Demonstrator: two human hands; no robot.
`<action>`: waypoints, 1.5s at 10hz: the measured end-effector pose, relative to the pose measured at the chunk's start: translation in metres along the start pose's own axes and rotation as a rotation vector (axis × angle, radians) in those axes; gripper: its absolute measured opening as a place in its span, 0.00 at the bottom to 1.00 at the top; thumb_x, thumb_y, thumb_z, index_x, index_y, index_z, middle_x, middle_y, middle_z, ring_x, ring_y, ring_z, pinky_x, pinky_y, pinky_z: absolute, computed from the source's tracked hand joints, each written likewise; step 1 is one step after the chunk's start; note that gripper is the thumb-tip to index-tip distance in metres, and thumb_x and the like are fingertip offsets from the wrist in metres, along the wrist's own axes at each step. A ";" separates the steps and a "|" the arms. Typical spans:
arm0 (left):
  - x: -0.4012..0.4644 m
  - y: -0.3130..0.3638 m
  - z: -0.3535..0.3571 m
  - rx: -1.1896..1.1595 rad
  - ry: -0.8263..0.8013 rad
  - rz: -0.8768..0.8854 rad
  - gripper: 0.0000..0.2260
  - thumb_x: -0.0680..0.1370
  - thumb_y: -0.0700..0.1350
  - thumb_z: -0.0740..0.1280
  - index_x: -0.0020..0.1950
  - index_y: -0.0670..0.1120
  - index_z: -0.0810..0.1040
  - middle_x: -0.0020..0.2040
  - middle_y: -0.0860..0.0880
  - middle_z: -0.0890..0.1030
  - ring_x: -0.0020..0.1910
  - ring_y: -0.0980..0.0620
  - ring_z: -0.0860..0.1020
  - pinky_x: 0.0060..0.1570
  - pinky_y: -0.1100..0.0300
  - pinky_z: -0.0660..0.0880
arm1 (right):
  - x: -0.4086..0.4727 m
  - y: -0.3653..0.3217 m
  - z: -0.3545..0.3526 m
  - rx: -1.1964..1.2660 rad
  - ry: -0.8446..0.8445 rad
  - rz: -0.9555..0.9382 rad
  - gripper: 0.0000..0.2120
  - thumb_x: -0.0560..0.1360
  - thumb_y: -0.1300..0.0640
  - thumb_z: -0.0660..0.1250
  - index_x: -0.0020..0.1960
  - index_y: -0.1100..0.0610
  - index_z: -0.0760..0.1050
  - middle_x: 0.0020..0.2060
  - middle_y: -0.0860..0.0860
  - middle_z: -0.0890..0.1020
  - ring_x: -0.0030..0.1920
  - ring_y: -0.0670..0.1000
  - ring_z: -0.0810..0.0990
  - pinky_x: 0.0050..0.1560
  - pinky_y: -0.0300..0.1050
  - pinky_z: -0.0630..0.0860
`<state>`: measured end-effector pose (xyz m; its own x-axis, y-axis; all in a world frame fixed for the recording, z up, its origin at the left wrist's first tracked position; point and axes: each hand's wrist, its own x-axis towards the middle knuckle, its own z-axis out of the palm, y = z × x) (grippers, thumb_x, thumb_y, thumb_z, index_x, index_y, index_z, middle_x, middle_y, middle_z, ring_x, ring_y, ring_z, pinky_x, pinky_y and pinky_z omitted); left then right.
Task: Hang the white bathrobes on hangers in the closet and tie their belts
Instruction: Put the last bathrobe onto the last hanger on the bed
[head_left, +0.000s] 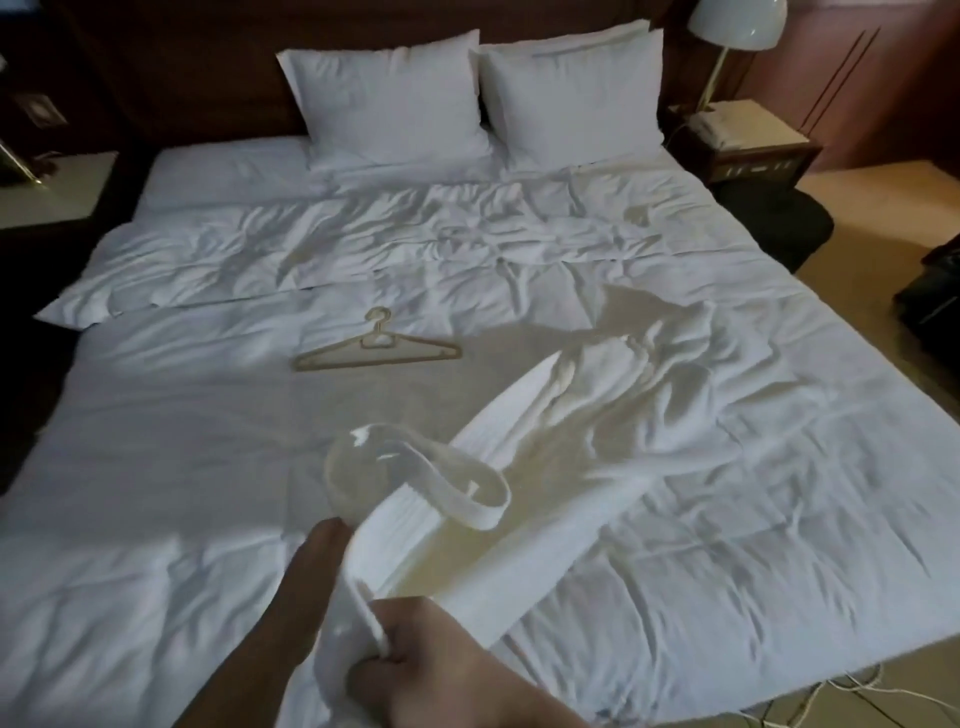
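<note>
A white bathrobe (587, 415) lies stretched across the right half of the bed, its near end lifted toward me. Its belt (441, 467) curls in a blurred loop in the air above the robe's near end. My right hand (415, 660) grips the robe's near edge at the bottom of the view. My left hand (322, 551) is behind the lifted cloth; only a thumb-like part and the forearm show. A beige plastic hanger (376, 345) lies flat on the bed's middle, apart from the robe.
The bed (156, 467) is covered by a rumpled white duvet, with two pillows (467, 98) at the headboard. A nightstand with a lamp (737, 47) stands at the back right. Cords (810, 701) lie on the floor by the bed's near right corner.
</note>
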<state>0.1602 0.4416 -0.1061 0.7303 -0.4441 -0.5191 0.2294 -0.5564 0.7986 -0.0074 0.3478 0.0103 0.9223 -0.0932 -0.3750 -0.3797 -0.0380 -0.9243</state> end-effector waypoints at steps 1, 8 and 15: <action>0.019 -0.009 -0.021 -0.060 0.072 -0.157 0.05 0.80 0.52 0.69 0.52 0.53 0.80 0.50 0.39 0.81 0.53 0.37 0.80 0.49 0.55 0.70 | -0.002 0.001 0.033 -0.095 -0.114 0.098 0.10 0.79 0.62 0.62 0.46 0.47 0.74 0.31 0.39 0.74 0.32 0.37 0.73 0.39 0.31 0.70; -0.117 -0.002 0.014 0.439 -0.313 0.299 0.10 0.86 0.57 0.60 0.57 0.56 0.79 0.45 0.55 0.83 0.40 0.60 0.80 0.40 0.65 0.73 | -0.005 0.075 -0.049 0.209 0.671 0.340 0.30 0.72 0.33 0.71 0.60 0.58 0.76 0.50 0.58 0.85 0.44 0.55 0.86 0.46 0.60 0.85; -0.019 0.013 -0.057 0.458 -0.083 -0.179 0.26 0.76 0.63 0.70 0.45 0.39 0.79 0.43 0.39 0.85 0.37 0.42 0.84 0.30 0.60 0.69 | 0.084 0.059 0.099 -0.406 -0.069 0.102 0.08 0.78 0.60 0.57 0.53 0.55 0.73 0.50 0.55 0.81 0.49 0.56 0.78 0.53 0.55 0.77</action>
<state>0.1858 0.4833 -0.0687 0.6473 -0.3576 -0.6731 0.0263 -0.8721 0.4887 0.0544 0.4358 -0.0827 0.8761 -0.0508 -0.4794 -0.4539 -0.4219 -0.7849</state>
